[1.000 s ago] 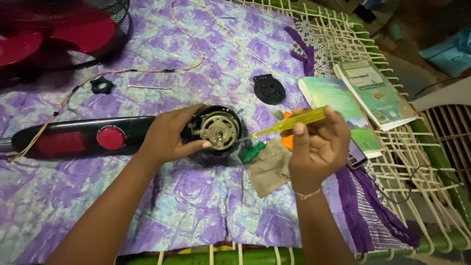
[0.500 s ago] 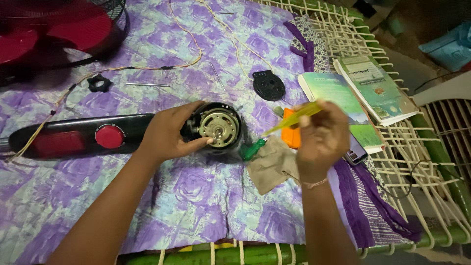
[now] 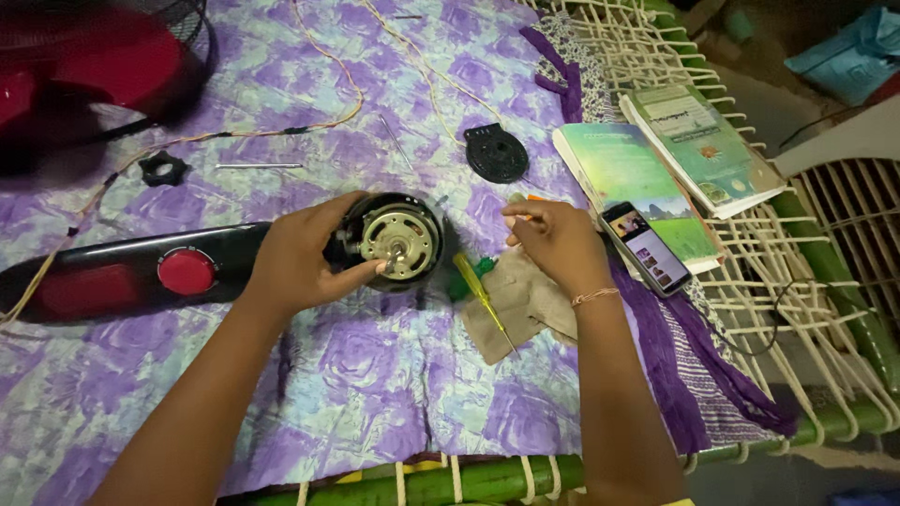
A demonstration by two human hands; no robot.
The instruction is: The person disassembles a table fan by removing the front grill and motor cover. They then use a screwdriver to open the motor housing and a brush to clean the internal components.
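My left hand [image 3: 300, 258] grips the round black motor housing [image 3: 398, 244] at the end of a long black and red fan body [image 3: 141, 276], fingertips on the metal motor face. My right hand [image 3: 558, 244] rests to the right of it, fingers closed on the end of an orange-handled tool [image 3: 532, 199]. A yellow screwdriver [image 3: 480, 292] lies loose on a beige cloth [image 3: 516, 309] between my hands, beside a green-handled tool [image 3: 473, 274].
Everything lies on a purple flowered sheet [image 3: 375, 375] over a rope-woven cot [image 3: 778, 281]. A black round cap [image 3: 496, 153], a black nut [image 3: 162, 170], thin metal rods [image 3: 258, 166] and a wire [image 3: 328, 112] lie behind. At right are a phone [image 3: 647, 248] and two books [image 3: 703, 145]. A red fan head [image 3: 84, 66] is far left.
My right hand has put the yellow screwdriver down on the cloth and moved up to the orange-handled tool. My left hand stays on the motor.
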